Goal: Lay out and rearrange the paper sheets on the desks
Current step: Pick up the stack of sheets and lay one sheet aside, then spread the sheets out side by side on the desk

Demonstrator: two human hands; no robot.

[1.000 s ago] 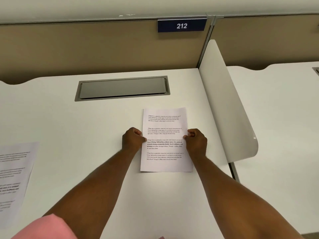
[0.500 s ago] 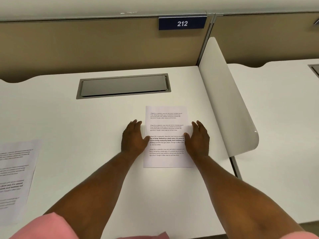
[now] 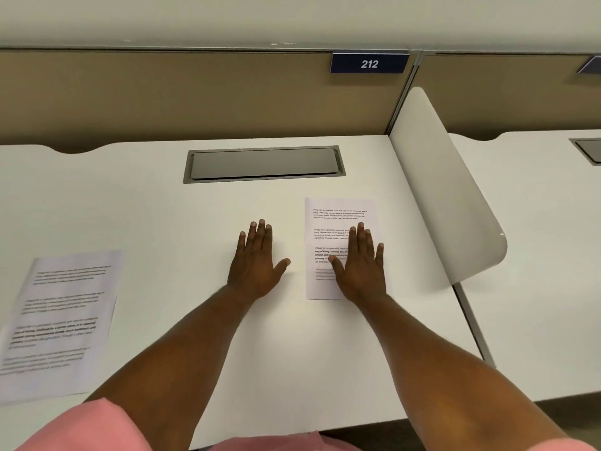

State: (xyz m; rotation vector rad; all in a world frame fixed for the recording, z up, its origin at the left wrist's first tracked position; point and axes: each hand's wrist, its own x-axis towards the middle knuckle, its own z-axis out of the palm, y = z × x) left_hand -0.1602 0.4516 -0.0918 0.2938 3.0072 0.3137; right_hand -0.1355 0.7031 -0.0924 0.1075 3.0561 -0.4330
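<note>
White sheet — right hand flat on it.

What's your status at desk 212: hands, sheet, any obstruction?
Right hand open, flat on the printed sheet. Left hand open, flat on bare desk beside it. Second sheet far left. Nothing in the way.

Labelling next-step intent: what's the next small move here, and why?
Probably lift both hands away. The right hand lies flat on the white printed paper sheet, which sits square on the white desk; the left hand rests on bare desk beside it.
</note>
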